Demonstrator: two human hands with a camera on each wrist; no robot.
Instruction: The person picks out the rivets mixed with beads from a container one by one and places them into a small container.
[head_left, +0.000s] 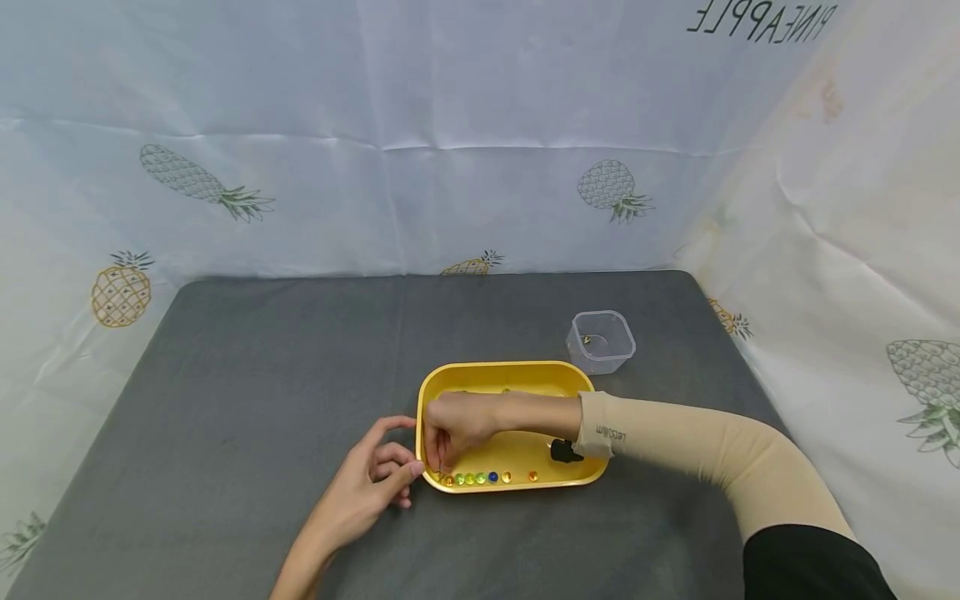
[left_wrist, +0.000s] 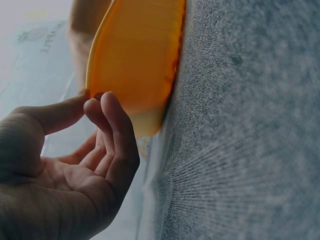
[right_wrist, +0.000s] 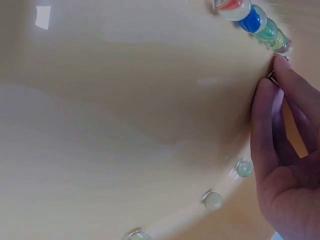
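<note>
A yellow tray (head_left: 517,454) lies on the grey cloth. At its left end, my left hand (head_left: 367,487) holds the rim lightly; its thumb is on the edge and bent fingers are against the outer wall (left_wrist: 132,60). My right hand (head_left: 461,423) reaches down inside the tray to the near left corner. Between its thumb and fingertips in the right wrist view, it pinches a small dark shiny piece (right_wrist: 272,77), mostly hidden. Beside those fingertips, several glass marbles line the near wall, among them a blue marble (head_left: 492,477) and an orange marble (head_left: 533,477) set apart.
A clear plastic box (head_left: 602,354) with a small gold-coloured piece inside stands behind the tray's right end. Pale green marbles (right_wrist: 213,201) lie along another tray wall. The grey cloth (head_left: 262,400) extends left of the tray, and a pineapple-print curtain (head_left: 450,208) hangs behind.
</note>
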